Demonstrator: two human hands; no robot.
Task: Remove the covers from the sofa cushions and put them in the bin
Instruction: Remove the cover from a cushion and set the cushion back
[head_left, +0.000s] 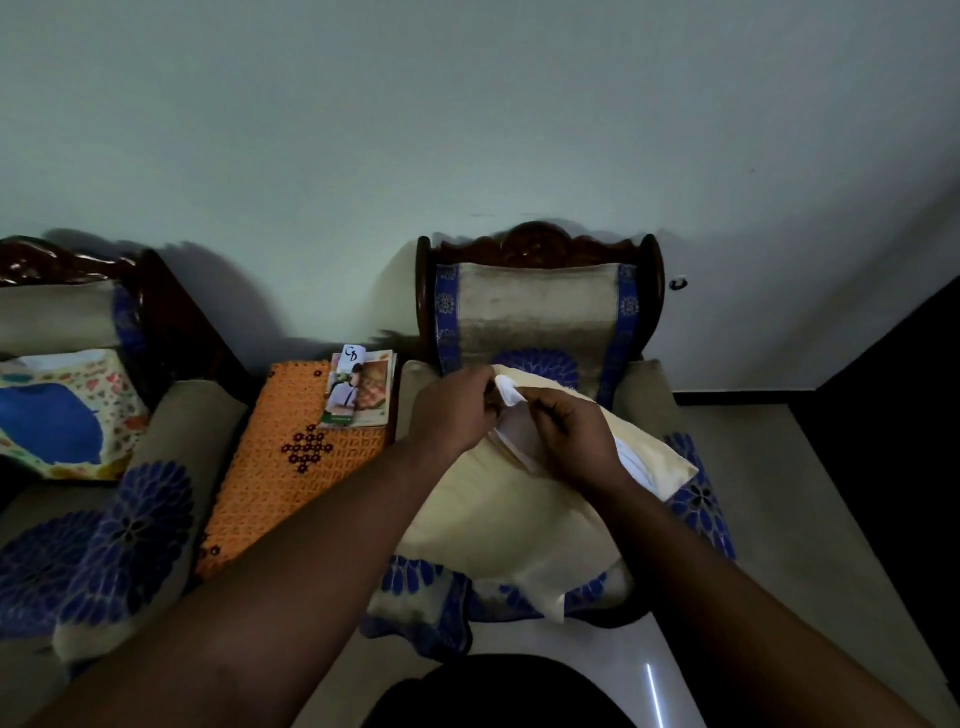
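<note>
Much of the armchair (540, 312) seat is hidden under the cream cushion (498, 509). The cushion's opened edge is partly covered by the left hand (454, 410) and right hand (569, 436). Left of the armchair, the sofa (93, 519) is cut off by the frame edge.

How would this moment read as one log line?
step: uncovering | left hand: grips cream cover | right hand: pulls white insert | place: armchair

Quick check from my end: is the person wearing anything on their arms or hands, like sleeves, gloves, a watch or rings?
Nothing worn shows in the head view. The left hand and right hand are bare, with no gloves, and no rings that I can make out in the dim light. Both forearms are uncovered up to the frame edge, with no sleeves, cuffs, watch or bracelet in sight.
</note>
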